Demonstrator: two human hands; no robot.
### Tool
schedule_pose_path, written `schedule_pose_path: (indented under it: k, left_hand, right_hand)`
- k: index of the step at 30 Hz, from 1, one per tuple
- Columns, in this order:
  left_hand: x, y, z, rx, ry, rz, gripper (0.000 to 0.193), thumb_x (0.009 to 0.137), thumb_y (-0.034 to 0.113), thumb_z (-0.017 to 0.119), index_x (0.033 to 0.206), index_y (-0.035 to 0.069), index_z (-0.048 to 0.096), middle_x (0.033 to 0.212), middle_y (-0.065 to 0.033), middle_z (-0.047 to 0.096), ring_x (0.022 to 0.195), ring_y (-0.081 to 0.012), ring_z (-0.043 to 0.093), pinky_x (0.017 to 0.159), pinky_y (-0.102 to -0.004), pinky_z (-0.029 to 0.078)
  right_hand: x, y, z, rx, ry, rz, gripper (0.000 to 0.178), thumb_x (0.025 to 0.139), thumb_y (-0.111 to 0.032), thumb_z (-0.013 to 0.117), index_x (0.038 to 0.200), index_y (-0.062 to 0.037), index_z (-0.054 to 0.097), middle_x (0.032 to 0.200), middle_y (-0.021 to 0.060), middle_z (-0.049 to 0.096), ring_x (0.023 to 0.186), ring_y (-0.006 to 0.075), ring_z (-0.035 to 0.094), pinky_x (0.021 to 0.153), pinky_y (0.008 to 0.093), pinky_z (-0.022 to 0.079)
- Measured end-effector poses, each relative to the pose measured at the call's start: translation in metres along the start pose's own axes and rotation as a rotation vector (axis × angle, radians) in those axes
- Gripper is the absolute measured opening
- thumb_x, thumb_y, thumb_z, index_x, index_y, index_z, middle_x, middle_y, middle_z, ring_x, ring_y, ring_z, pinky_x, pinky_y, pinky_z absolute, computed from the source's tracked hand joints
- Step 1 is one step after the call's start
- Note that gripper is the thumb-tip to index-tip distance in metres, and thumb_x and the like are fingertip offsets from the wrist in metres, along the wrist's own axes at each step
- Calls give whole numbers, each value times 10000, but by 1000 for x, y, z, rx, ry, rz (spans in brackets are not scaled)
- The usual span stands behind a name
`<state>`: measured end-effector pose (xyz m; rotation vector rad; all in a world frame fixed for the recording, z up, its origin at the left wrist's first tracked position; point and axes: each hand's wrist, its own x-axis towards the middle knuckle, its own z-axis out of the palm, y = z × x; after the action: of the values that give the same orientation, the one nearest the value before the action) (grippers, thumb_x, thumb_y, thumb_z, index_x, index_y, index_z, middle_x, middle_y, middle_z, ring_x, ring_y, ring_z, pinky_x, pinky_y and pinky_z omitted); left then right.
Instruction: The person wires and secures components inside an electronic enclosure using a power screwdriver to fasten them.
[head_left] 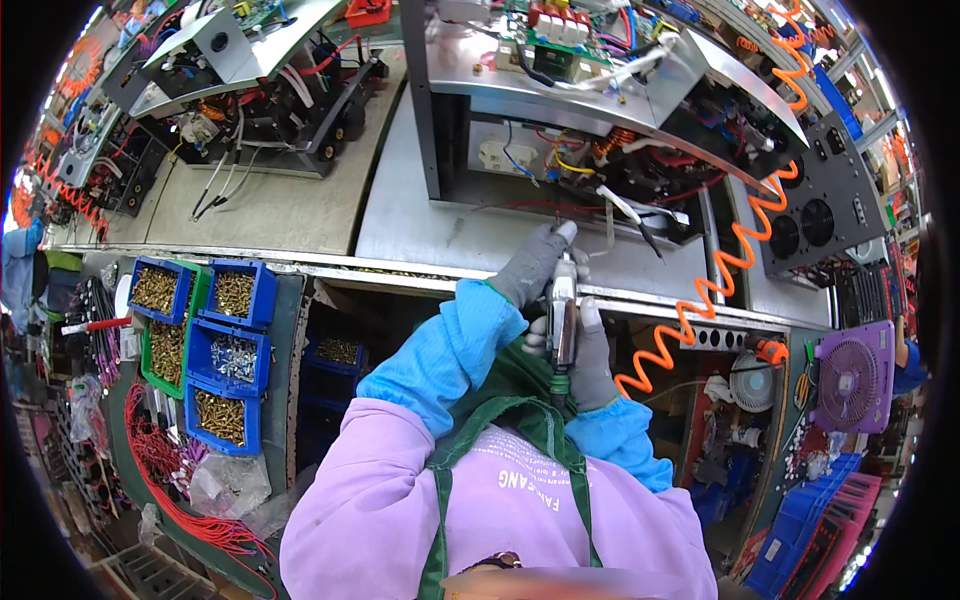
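An air screwdriver (pixel 563 325) with a silver body stands upright in the picture in front of my chest, its tip toward the open chassis. My right hand (pixel 594 362), in a grey glove, is wrapped round its body. My left hand (pixel 535 265), also gloved, closes its fingers around the front end by the bit; whether a screw is between them is hidden. Just beyond the fingertips is the metal chassis (pixel 470 190), holding wires, a copper coil (pixel 614 143) and a white socket (pixel 505 157). A green circuit board (pixel 560 55) sits on its upper shelf.
An orange coiled air hose (pixel 735 250) crosses on the right. Blue bins (pixel 232 290) and a green bin (pixel 163 352) of screws stand at the left, above red wires (pixel 160 470). Another open chassis (pixel 250 110) is at far left; a black fan panel (pixel 825 190) and purple fan (pixel 855 378) are right.
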<state>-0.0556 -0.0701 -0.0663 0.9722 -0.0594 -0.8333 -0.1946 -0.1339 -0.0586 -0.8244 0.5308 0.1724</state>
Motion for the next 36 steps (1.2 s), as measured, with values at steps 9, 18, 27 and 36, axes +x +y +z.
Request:
schedule_pose_path:
  k: [9, 18, 27, 36]
  left_hand:
    - [-24, 4, -5, -97, -116, -238, 291, 864, 319, 587, 843, 32, 545, 746, -101, 611, 508, -130, 571, 401, -241, 476]
    - [-19, -3, -11, -72, -56, -197, 237, 857, 257, 590, 820, 29, 538, 754, -120, 600, 736, -228, 627, 671, -340, 540]
    - [-20, -1, -12, 16, -51, -149, 251, 850, 273, 577, 816, 27, 548, 763, -118, 599, 729, -220, 620, 660, -331, 531]
    - [-20, -2, -11, 27, -52, -108, 239, 852, 276, 602, 840, 40, 575, 720, -72, 602, 579, -151, 585, 512, -280, 495]
  right_hand:
    - [11, -8, 26, -141, -63, -235, 342, 869, -279, 549, 1102, -50, 444, 843, 64, 569, 558, 134, 586, 467, 250, 503]
    - [12, -1, 29, -129, -27, -253, 298, 863, -208, 517, 1098, -39, 446, 788, 60, 571, 502, 134, 568, 443, 250, 489]
    - [15, 1, 30, -48, -36, -233, 297, 881, -246, 515, 1094, -48, 454, 784, 56, 570, 508, 137, 572, 441, 260, 494]
    - [20, 3, 25, 77, -70, -182, 261, 903, -230, 518, 1085, -60, 439, 778, 60, 565, 485, 150, 569, 437, 274, 494]
